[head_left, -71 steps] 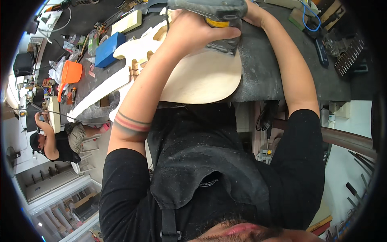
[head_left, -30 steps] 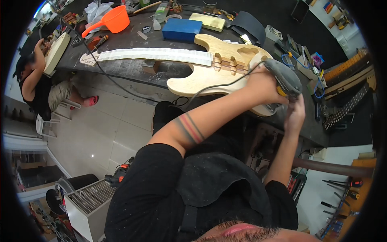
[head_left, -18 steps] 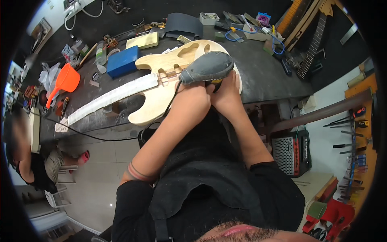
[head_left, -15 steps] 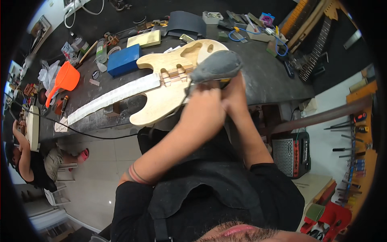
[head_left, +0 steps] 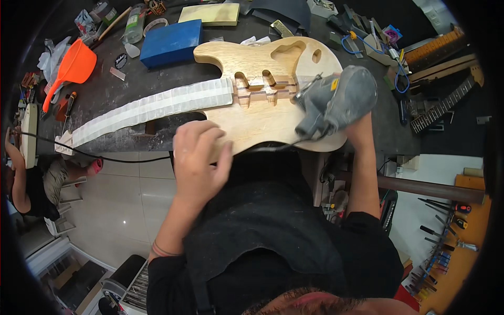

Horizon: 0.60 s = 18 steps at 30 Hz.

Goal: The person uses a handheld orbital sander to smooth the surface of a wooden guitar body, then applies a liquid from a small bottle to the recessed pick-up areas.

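A pale wooden electric guitar body (head_left: 252,123) lies on the dark workbench, its pickup and control cavities facing up. White tape covers the fretboard of its neck (head_left: 152,108), which stretches left to a bare headstock. My left hand (head_left: 197,157) grips the body's near horn, fingers over the top and thumb along the edge nearest me. At the body's right end my right hand (head_left: 361,131) is closed on a grey power sander (head_left: 349,100), which hides most of its fingers. The sander is tilted over the wood; I cannot tell whether its pad touches. Its cord trails across the near edge.
A blue block (head_left: 170,43) and a yellowish block (head_left: 210,14) lie behind the neck. At left are an orange dipper (head_left: 73,65) and a screwdriver (head_left: 70,105). A loose fretted neck (head_left: 446,100) lies at right. Another person (head_left: 39,184) sits at far left. A black cable (head_left: 105,157) hangs along the bench edge.
My left hand has left the sander and moved left onto the body's near horn. The sander has shifted right with my right hand. My view has also shifted.
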Available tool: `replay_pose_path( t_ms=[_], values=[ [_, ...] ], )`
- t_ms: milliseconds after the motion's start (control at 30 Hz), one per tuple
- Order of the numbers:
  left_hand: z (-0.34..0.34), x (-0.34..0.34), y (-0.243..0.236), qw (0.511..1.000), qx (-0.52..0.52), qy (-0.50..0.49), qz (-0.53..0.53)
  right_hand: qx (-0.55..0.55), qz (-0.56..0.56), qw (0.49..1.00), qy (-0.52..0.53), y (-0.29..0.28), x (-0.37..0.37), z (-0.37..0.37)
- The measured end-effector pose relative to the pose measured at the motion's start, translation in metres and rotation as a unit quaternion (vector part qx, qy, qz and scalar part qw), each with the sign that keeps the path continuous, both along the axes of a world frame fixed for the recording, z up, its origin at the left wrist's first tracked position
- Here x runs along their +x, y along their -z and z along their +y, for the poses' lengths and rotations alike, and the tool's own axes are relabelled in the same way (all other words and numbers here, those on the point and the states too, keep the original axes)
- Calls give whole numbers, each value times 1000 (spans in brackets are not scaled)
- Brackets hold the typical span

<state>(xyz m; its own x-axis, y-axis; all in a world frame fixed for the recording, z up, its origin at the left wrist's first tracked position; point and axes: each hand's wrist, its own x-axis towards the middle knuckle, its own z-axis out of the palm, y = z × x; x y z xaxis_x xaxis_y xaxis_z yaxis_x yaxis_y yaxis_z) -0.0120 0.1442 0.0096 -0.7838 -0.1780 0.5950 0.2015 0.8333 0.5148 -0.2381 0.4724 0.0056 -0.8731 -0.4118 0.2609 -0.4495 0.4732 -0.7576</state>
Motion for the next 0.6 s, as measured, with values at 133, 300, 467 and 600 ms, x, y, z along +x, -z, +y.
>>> replay_pose_path(
  t_ms=[133, 300, 467, 600],
  values=[
    [-19, 13, 1, 996, -10, -10, -86, 50, 77, 992, -83, -19, 37, -13],
    [-20, 8, -3, 994, -22, 20, -105, 9, 54, 996, -75, -26, 14, -8],
    [-20, 3, -7, 988, -49, 54, -136, -11, 28, 998, -58, -20, -39, 0],
    [-23, 3, -12, 984, -53, 73, -156, 12, 59, 995, -75, -18, -32, 5]
  ],
)
